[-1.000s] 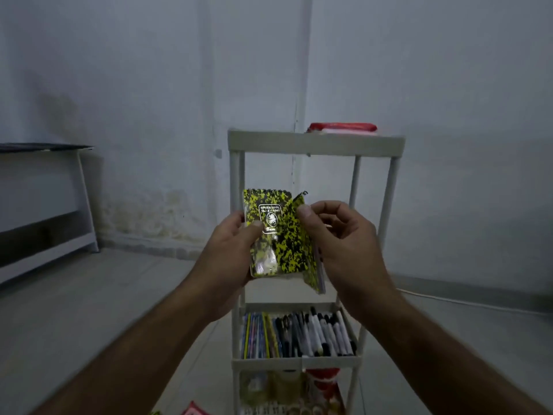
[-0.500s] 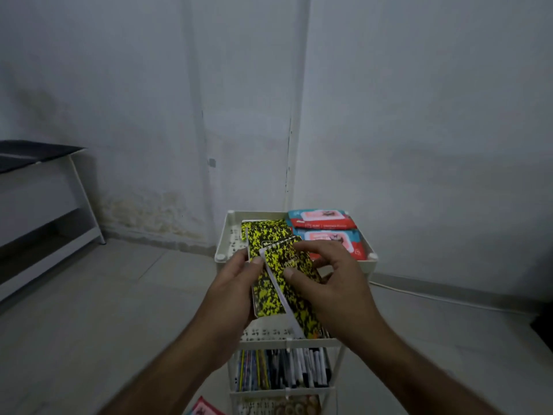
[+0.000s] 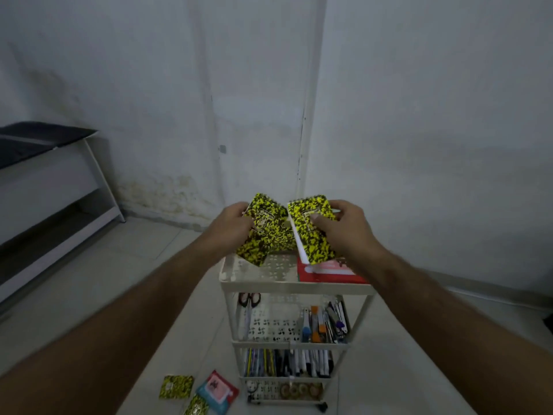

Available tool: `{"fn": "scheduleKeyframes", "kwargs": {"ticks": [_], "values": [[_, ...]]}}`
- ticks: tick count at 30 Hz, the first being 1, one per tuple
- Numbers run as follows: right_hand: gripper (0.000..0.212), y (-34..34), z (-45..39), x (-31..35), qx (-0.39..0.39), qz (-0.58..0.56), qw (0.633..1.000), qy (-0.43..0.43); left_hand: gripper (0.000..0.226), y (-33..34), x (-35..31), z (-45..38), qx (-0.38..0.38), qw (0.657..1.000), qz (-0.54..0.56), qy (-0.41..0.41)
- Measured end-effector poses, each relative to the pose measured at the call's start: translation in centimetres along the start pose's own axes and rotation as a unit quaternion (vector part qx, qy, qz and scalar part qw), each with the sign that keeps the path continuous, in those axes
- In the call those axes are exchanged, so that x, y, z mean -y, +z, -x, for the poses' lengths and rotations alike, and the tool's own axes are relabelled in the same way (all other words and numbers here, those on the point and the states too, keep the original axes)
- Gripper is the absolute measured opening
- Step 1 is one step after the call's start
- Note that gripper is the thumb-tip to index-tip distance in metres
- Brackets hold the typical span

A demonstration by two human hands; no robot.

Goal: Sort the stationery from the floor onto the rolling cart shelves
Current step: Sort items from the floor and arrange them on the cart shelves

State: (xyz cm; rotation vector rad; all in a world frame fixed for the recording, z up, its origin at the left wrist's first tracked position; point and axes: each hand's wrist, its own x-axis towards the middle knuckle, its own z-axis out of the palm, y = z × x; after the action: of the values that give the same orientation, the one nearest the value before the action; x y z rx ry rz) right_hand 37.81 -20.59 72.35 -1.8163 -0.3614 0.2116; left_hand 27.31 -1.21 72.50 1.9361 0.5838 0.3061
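Over the cart's top shelf: two yellow-black notepads held up, one per hand, fanned apart in a V.
Left pad (image 3: 264, 232): gripped by the left hand (image 3: 232, 224), fingers curled round its left edge; lower corner hangs just above the shelf, not resting on it as far as I can tell.
Right pad (image 3: 314, 227): pinched by the right hand (image 3: 344, 224), thumb on the cover; white page edge shows along its inner side.
Change: half a second ago both pads sat stacked together between the hands; now split, one to each hand. A second ago the top shelf was seen edge-on at eye level; now seen from above.
Meaning: judged as the last moment before placing. The split suggests the pads will be laid side by side or one at a time.
Top shelf (image 3: 236, 277): perforated, cream; bare patch on the left, red packet (image 3: 326, 272) on the right, directly under the right pad.
Second shelf: scissors (image 3: 250, 299) at left, markers (image 3: 324, 323) at right.
Third shelf: pens (image 3: 287, 362) in a row.
Bottom shelf: tape rolls (image 3: 296, 390).
Floor: another pad (image 3: 176, 386), a red-and-blue packet (image 3: 217, 392) and a third pad (image 3: 196, 408) at the frame edge, so sorting is unfinished.
Side: white bench (image 3: 57, 187) by the left wall.
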Motion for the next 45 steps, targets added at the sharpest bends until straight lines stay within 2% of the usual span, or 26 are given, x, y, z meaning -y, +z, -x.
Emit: {"fn": "scheduleKeyframes", "kwargs": {"ticks": [4,9,14,16,18,22,25,27,29,30,32,34,36,39,42,45], "values": [[0.038,-1.0,-1.5,-1.1,0.008,-0.005,1.0,0.02,0.032,0.5,-0.6,-3.4,0.078,0.981,-0.172,0.042],[0.031,-1.2,-2.7,-2.0,0.014,0.024,1.0,0.01,0.039,2.9,0.8,-4.5,0.153,0.924,-0.349,0.036],[0.025,-2.0,-3.7,-2.3,0.042,0.044,0.998,-0.009,0.05,3.6,2.4,-4.1,0.222,0.903,-0.368,0.008],[0.028,-1.8,-4.2,-2.3,0.047,0.068,0.997,-0.011,0.053,3.5,3.3,-3.7,0.216,0.89,-0.397,0.05],[0.032,-1.3,-4.8,-2.1,0.056,0.092,0.994,-0.015,0.049,3.5,4.3,-3.2,0.179,0.885,-0.414,0.111],[0.034,0.8,-5.6,-0.7,0.094,0.106,0.989,-0.044,0.04,2.8,6.1,-2.5,0.103,0.909,-0.347,0.205],[0.047,3.5,-6.1,0.4,0.121,0.102,0.986,-0.046,0.034,1.8,7.1,-2.8,0.021,0.933,-0.297,0.204],[0.061,5.2,-6.2,0.6,0.119,0.075,0.99,-0.02,0.029,1.4,7.2,-2.8,-0.018,0.96,-0.239,0.147],[0.07,6.6,-6.1,0.5,0.106,0.01,0.994,0.024,0.027,1.2,6.4,-2.5,0.002,0.997,-0.071,0.044],[0.072,7.0,-6.2,0.3,0.099,-0.024,0.994,0.047,0.026,1.1,5.9,-2.4,0.031,0.999,0.039,-0.021],[0.072,7.6,-6.1,-0.3,0.092,-0.053,0.99,0.091,0.027,0.8,5.0,-2.5,0.069,0.972,0.195,-0.115],[0.063,7.9,-6.1,-0.9,0.091,-0.044,0.988,0.12,0.027,0.7,4.6,-3.1,0.056,0.966,0.217,-0.128],[0.049,7.7,-6.1,-1.0,0.078,0.015,0.991,0.112,0.029,0.9,4.8,-4.0,0.004,0.985,0.136,-0.11],[0.039,6.5,-5.9,-0.6,0.076,0.231,0.969,0.029,0.04,0.6,5.2,-5.5,-0.076,0.994,-0.03,-0.077],[0.041,6.1,-5.4,-0.3,0.107,0.378,0.919,-0.028,0.046,0.2,5.1,-6.1,-0.057,0.985,-0.152,-0.058],[0.039,6.4,-5.2,-0.6,0.118,0.475,0.869,-0.067,0.052,0.7,4.8,-5.9,-0.027,0.975,-0.215,-0.036]]}}
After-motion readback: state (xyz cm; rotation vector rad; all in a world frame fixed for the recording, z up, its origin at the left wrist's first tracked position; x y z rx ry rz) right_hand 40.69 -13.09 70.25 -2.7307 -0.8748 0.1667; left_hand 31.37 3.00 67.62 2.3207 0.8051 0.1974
